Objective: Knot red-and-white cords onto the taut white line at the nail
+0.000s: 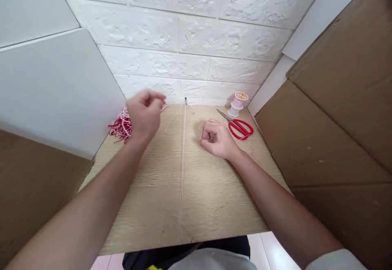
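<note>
Pale thread cords [183,151] stretch taut from a small dark nail [185,99] at the back of the board toward my body. My left hand [145,112], slightly blurred, is raised left of the cords, its fingers pinched. A faint strand runs from its fingertips toward the nail. My right hand [219,139] rests low over the board right of the cords, fingers curled and closed on a thin thread [191,134]. That thread passes left across the cords and bends back up toward the nail. Red-handled scissors [240,128] lie just behind my right hand.
Two stacked thread spools [238,103] stand at the back right. A tangle of red and white thread [121,126] lies behind my left wrist. Cardboard [330,131] walls the right side, white panels [52,90] the left, and a white brick-pattern wall [180,63] the back.
</note>
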Motion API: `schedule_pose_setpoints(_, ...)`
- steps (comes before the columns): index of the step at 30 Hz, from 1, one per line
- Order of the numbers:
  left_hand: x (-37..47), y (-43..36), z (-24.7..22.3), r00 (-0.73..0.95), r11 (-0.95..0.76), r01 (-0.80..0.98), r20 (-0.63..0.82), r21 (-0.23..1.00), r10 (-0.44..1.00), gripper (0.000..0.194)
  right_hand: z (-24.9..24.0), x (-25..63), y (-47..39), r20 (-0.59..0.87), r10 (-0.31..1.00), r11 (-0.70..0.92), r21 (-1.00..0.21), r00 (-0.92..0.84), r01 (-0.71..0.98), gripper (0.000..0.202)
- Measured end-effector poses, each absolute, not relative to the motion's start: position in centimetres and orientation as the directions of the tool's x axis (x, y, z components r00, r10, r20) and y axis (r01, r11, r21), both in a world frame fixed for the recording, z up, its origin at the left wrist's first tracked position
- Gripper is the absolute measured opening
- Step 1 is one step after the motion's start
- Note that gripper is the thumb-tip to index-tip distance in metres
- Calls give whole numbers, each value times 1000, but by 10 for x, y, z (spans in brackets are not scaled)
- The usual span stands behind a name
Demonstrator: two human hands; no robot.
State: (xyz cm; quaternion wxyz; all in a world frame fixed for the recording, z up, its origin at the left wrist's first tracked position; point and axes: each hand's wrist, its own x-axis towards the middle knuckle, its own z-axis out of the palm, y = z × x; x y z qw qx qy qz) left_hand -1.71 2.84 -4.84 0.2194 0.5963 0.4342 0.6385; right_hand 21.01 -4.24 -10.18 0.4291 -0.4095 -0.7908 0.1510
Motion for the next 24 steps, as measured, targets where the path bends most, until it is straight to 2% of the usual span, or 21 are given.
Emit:
schedule_pose_setpoints(4,-11,24,-90,8,-427,562,512,708,859,15,-103,207,-44,478,793,606,-564,-376,560,22)
schedule_pose_setpoints(6,-11,25,-100,127,-430,626,460,650,879,20,-105,205,-44,463,794,606,-547,-395,577,21)
schedule_pose_setpoints(9,-13,26,-100,297,-498,646,411,579,862,28,-110,201,-44,450,797,600,-520,-403,608,18)
schedule_pose_setpoints(12,-15,28,-96,401,-544,635,368,548,839,27,-114,196,-44,439,816,570,-499,-376,653,17)
schedule_pose_setpoints(24,-19,28,-92,555,-541,602,180,588,812,23,-117,188,-42,413,864,474,-469,-290,745,15)
